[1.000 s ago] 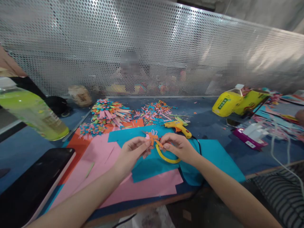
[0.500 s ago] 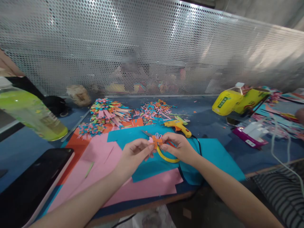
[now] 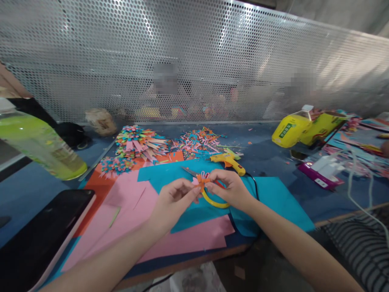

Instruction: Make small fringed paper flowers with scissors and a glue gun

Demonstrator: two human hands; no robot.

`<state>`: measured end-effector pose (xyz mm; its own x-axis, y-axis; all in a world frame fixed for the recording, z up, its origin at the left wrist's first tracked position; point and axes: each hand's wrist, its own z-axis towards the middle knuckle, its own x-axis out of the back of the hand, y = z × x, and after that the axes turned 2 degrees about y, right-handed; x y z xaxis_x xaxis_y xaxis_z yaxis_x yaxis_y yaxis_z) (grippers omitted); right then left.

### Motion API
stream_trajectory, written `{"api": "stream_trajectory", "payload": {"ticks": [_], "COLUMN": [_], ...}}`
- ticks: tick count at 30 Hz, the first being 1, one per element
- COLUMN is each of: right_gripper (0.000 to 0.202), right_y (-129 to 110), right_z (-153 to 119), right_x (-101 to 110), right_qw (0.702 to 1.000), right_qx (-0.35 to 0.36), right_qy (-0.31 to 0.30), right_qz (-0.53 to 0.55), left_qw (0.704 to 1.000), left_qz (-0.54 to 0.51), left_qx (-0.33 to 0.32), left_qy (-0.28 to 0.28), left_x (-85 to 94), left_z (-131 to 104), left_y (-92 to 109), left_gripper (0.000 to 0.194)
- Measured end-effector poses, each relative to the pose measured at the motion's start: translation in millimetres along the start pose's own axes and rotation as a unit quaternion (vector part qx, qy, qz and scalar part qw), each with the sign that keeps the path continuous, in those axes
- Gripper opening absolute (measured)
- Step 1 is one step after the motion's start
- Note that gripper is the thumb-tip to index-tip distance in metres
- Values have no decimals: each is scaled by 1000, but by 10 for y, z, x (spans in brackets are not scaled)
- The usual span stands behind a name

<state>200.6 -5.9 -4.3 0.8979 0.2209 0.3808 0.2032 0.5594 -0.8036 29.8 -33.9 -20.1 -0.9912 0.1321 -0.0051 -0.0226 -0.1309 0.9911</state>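
Between my two hands is a small orange and pink paper piece (image 3: 201,181) with looped pink strips at its top. My left hand (image 3: 179,198) pinches its left side, fingers closed. The right side is pinched by my right hand (image 3: 226,187). Yellow-handled scissors (image 3: 214,202) lie under and behind my hands on a blue paper sheet (image 3: 194,215), their blades pointing up and left. A yellow glue gun (image 3: 229,161) rests just beyond my right hand. Pink paper (image 3: 121,219) spreads out at the left, partly under my left forearm.
Bundled fringed paper (image 3: 138,144) and a heap of scraps (image 3: 199,142) stand behind. A green bottle (image 3: 39,142) and black phone (image 3: 45,231) are left. At right are a yellow bottle (image 3: 290,129), purple box (image 3: 317,176) and white cable (image 3: 349,186). A perforated metal screen (image 3: 194,48) stands behind.
The small paper piece has turned slightly between my fingers, its orange part now looking narrower. My left hand has shifted slightly right.
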Motion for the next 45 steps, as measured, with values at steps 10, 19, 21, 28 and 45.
{"api": "stream_trajectory", "payload": {"ticks": [10,19,21,28,45], "right_gripper": [20,9,7,8,18], "right_y": [2,-2,3,8,-18], "right_z": [-14,-11,-13,-3,-20], "right_x": [32,-4,-8,-19,41], "right_qw": [999,998,997,995,999], "right_qx": [14,26,32,62,-21], "right_qy": [-20,2,4,26,1], "right_qz": [21,-62,-66,-78,-49], "left_qw": [1000,999,999,999,999], "left_qz": [16,33,34,41,9], "left_qx": [-7,-21,-23,-24,-1], "left_qy": [21,19,16,13,40], "left_x": [0,-6,-7,1,-3], "left_z": [14,0,-7,-11,16], "left_y": [15,-6,-17,-40,-3], "left_gripper": [20,18,18,17,19]}}
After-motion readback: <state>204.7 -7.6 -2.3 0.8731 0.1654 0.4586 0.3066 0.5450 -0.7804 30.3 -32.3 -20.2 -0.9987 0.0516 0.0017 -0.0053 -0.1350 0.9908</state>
